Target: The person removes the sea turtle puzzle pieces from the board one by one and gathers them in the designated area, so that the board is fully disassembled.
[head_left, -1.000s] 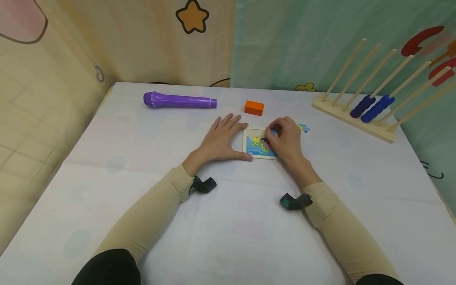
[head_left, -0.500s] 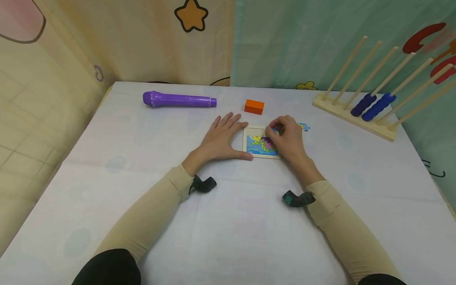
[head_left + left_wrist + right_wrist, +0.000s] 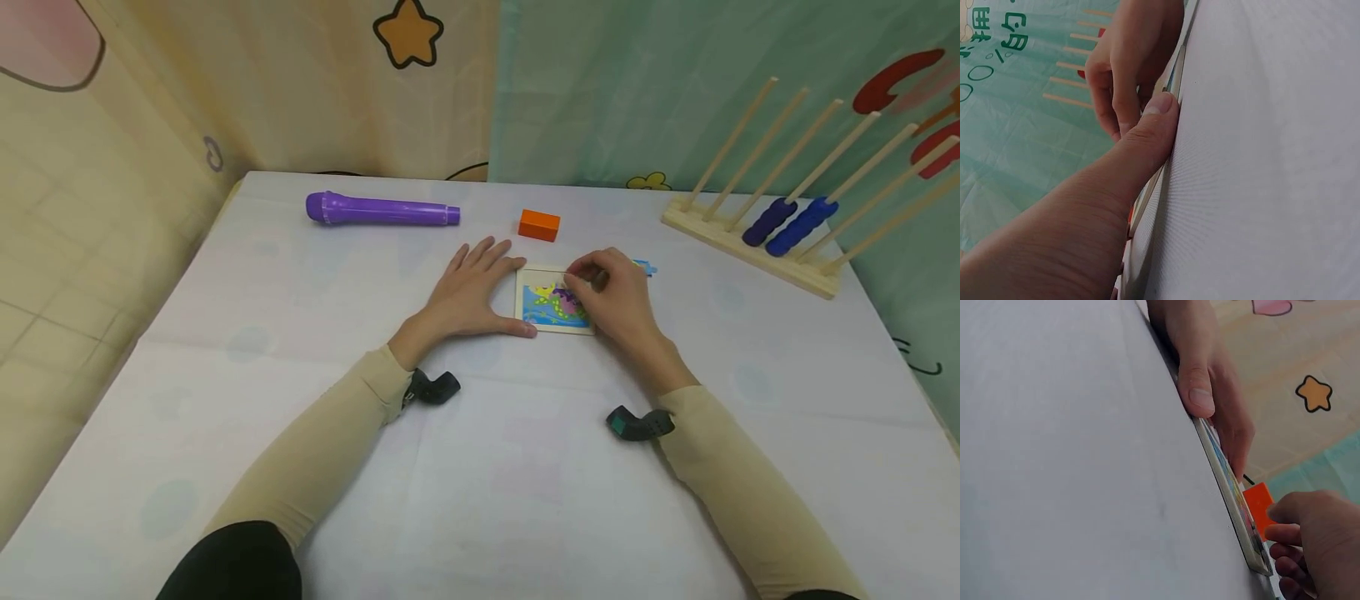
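White counter [image 3: 495, 483] had a fine weave; smooth printed fabric [image 3: 600, 100] hung behind. Puzzle board [image 3: 557, 304] was flat, rectangular, pale-rimmed, with a blue picture and a yellow-purple figure, lying past mid-counter between the hands. Left hand [image 3: 472, 293]: fingers spread around its left edge, thumb at near corner. Right hand [image 3: 621, 302]: fingers curled at its right side; couldn't tell if pinching anything. Orange block [image 3: 538, 225] sat just beyond; wide white stretch lay nearside.

Purple microphone [image 3: 382, 210]: lying sideways on the white tabletop [image 3: 262, 400]
Orange block [image 3: 538, 225]: sitting right of the microphone
Peg rack [image 3: 738, 246]: standing far right, holding blue beads [image 3: 802, 227]
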`<state>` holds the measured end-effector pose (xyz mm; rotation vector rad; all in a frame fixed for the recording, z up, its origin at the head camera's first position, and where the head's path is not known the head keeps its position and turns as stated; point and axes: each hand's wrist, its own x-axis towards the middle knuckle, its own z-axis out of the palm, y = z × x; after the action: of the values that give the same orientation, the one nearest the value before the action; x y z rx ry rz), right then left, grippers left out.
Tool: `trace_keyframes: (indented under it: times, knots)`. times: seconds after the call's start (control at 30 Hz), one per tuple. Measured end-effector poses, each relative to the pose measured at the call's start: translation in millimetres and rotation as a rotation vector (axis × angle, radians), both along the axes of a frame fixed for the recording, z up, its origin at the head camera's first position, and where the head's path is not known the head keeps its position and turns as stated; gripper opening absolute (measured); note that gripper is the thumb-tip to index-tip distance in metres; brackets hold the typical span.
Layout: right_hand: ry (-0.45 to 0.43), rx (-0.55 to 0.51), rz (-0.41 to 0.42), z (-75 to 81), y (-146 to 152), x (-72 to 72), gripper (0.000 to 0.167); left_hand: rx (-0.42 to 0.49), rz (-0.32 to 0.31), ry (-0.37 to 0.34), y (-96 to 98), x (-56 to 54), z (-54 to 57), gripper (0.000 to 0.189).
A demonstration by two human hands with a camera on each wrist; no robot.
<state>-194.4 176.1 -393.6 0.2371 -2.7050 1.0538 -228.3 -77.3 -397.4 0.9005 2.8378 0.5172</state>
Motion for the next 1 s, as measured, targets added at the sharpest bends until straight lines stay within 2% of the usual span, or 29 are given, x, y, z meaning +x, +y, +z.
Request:
trace_keyframes:
  times: [0.17,0.37,0.63,0.87,1.0]
  knots:
    - [-0.033,0.037,0.089,2.9,16.8,8.2,0.023,-0.004,-0.001,0.001,2.4,0.4,0.1,0.112]
    - [-0.064,0.034,0.122,0.1,28.8,14.4,0.029,-0.006,0.0,-0.006,2.3,0.4,0.3,0.112]
    - [-0.066,0.014,0.105,-3.9,32.0,14.4,0.03,0.008,-0.005,-0.02,1.7,1.1,0.9,0.112]
    - [-0.023,-0.016,0.111,-5.4,30.7,14.8,0.031,0.003,-0.009,-0.003,1.3,0.8,3.2,0.113]
    - [-0.013,-0.059,0.084,-6.3,30.8,15.2,0.032,0.007,-0.008,0.001,0.5,0.8,2.4,0.112]
